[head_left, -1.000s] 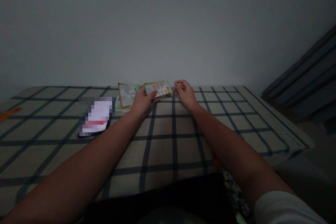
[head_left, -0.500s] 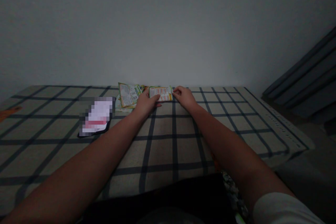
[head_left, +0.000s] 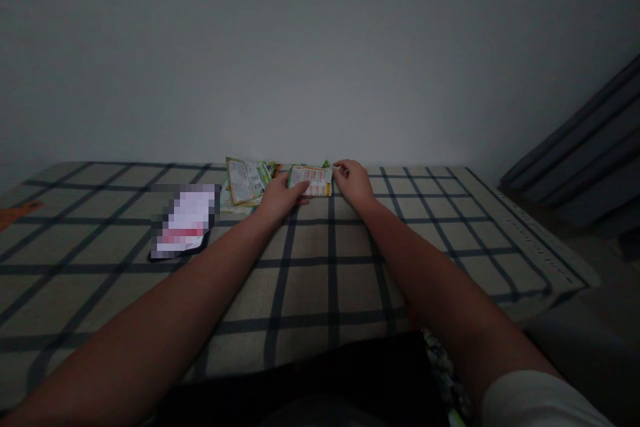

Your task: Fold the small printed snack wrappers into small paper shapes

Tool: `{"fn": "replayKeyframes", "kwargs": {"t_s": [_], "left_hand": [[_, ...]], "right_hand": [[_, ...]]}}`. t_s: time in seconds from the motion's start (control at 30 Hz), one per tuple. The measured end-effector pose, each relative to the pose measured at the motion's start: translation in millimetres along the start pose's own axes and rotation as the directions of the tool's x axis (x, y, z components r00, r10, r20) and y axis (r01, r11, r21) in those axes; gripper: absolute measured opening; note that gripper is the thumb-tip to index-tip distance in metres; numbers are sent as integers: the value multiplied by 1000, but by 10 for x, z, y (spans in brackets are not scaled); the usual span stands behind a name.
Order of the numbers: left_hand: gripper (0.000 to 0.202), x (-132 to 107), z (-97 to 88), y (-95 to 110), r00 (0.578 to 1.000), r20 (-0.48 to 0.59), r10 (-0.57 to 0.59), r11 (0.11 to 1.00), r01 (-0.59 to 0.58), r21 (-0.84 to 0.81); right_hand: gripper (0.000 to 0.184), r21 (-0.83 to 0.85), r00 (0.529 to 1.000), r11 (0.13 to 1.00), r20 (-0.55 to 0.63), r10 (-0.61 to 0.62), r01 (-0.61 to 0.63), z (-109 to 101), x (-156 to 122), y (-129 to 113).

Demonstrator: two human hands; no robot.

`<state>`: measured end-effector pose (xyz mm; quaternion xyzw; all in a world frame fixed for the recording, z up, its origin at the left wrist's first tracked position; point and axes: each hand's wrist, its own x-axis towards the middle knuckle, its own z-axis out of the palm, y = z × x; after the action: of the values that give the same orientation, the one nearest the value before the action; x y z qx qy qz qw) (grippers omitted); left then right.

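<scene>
My left hand (head_left: 283, 194) grips a small printed packet (head_left: 316, 181), white with orange and green print, its thumb lying across the front. The packet is tilted up over the cloth. My right hand (head_left: 353, 179) is closed in a pinch at the packet's upper right corner; what lies between its fingertips is too small to make out. A small green bit (head_left: 326, 164) shows behind the packet's top edge. Left of my left hand lies a loose pile of similar green-and-white packets (head_left: 246, 180), partly hidden by that hand.
A checked cloth (head_left: 310, 287) covers the table. At the left lies a phone (head_left: 187, 220) with a blurred-out screen. A plain wall (head_left: 320, 67) stands behind the table, and a dark curtain (head_left: 585, 153) hangs at the right. An orange patch (head_left: 20, 213) shows at the far left.
The packet in my left hand has shifted slightly to the right. My right hand has moved up a little at the packet's right end. The pile and phone have stayed put.
</scene>
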<state>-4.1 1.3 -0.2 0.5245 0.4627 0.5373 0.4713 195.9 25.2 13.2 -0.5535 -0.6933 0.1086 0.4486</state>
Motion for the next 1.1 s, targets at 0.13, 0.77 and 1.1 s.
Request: {"fn": "replayKeyframes", "kwargs": {"t_s": [0.13,0.77,1.1], "left_hand": [[36,-26,5,68,998,4,70,995,-70,-74],[53,-82,-29,66,985,162,54,972,-89,217],[45,-125,5,127,970,241,34,999,-40,19]], "right_hand": [[33,328,997,941,51,66,-79,-24,-45,-81],[25,675,970,704,229,85,-221,73,-33,-85],[27,577,963,792,263,53,-201,23,-51,-67]]}}
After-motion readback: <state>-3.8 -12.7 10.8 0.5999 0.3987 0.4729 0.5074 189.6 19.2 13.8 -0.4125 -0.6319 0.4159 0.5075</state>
